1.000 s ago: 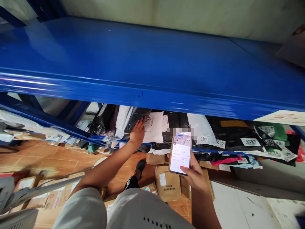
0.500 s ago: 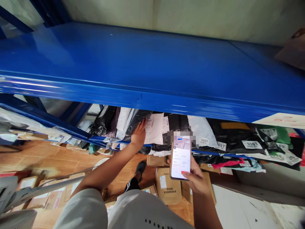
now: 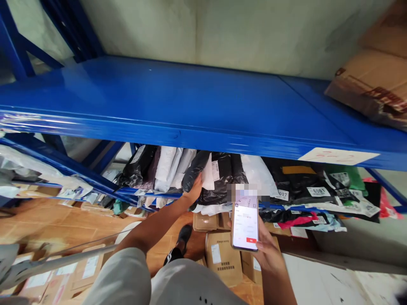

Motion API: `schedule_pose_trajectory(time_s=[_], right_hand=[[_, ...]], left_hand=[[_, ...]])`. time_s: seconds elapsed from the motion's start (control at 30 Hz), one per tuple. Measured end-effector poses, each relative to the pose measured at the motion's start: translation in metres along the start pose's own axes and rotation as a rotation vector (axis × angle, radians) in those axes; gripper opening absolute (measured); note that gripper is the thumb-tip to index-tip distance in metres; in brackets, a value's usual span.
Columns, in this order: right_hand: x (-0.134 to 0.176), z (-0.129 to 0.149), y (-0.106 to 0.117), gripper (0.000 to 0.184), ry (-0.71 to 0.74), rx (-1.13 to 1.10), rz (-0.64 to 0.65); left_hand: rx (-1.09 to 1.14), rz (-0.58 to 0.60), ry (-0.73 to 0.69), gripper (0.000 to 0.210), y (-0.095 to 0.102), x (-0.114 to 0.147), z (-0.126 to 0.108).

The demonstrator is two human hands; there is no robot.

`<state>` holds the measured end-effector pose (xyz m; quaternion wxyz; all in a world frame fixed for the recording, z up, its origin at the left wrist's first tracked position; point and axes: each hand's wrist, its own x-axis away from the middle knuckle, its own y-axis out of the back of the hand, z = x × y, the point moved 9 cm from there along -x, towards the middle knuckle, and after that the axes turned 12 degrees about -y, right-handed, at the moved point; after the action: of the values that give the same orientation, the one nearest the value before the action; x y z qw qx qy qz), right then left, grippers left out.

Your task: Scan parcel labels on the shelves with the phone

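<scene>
My left hand [image 3: 193,190] reaches to the lower shelf and grips the front edge of a black plastic mailer [image 3: 194,167]; part of its fingers is hidden against the bag. Just right of it stands a white mailer with a printed label [image 3: 210,171]. My right hand [image 3: 269,245] is closed round a smartphone [image 3: 244,224], held upright in front of the shelf. Its lit screen shows a page with a red button, and the thumb is by the lower right corner. White mailers [image 3: 165,167] lean in a row left of my left hand.
A blue shelf board [image 3: 178,97] runs above the parcels, with a paper label [image 3: 338,156] on its edge. A cardboard box [image 3: 372,84] sits on it at right. Below, cartons [image 3: 224,258] stand on the tiled floor. A metal bar [image 3: 63,258] crosses at lower left.
The view has shifted, showing more of the box on the upper shelf. My left hand has tipped the black mailer to the right, over the labelled white one. The thumb has moved off the red button.
</scene>
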<state>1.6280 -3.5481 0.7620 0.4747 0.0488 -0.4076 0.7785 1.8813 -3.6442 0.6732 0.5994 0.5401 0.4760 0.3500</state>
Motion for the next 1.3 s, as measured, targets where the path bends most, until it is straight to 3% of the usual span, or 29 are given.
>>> schedule_pose_trajectory(time_s=[0.13, 0.3, 0.4, 0.5, 0.57, 0.67, 0.73, 0.83, 0.93, 1.13, 1.3], right_hand=[[0.023, -0.005, 0.022, 0.076, 0.011, -0.066, 0.008], [0.037, -0.015, 0.045, 0.073, 0.030, -0.098, -0.028], [0.035, -0.022, 0.046, 0.073, -0.002, -0.082, -0.039], [0.029, -0.026, 0.034, 0.079, -0.042, -0.085, -0.002], [0.025, -0.028, 0.025, 0.083, -0.062, -0.090, 0.024], [0.019, -0.030, 0.013, 0.085, -0.072, -0.105, 0.059], [0.017, -0.031, 0.005, 0.084, -0.065, -0.117, 0.099], [0.020, -0.033, -0.007, 0.084, -0.069, -0.108, 0.160], [0.032, -0.033, -0.013, 0.086, -0.070, -0.107, 0.177], [0.067, -0.034, 0.006, 0.086, -0.074, -0.079, 0.141], [0.073, -0.039, 0.027, 0.067, -0.087, -0.043, 0.165]], left_hand=[[0.005, -0.015, -0.102, 0.044, 0.006, -0.001, 0.003], [0.021, -0.079, -0.164, 0.045, 0.020, -0.008, -0.014], [0.025, -0.133, -0.123, 0.040, 0.030, -0.008, -0.029], [0.046, -0.177, -0.133, 0.041, 0.042, 0.010, -0.048], [0.041, -0.226, -0.061, 0.045, 0.051, 0.030, -0.049], [0.098, -0.306, 0.253, 0.061, 0.056, 0.058, -0.030], [0.177, -0.281, 0.348, 0.060, 0.046, 0.060, -0.028], [0.225, -0.206, 0.339, 0.053, 0.031, 0.045, -0.041], [0.247, -0.172, 0.385, 0.069, 0.027, 0.036, -0.043], [0.305, -0.080, 0.456, 0.117, 0.034, 0.034, -0.028], [0.357, 0.069, 0.448, 0.111, 0.033, 0.019, -0.036]])
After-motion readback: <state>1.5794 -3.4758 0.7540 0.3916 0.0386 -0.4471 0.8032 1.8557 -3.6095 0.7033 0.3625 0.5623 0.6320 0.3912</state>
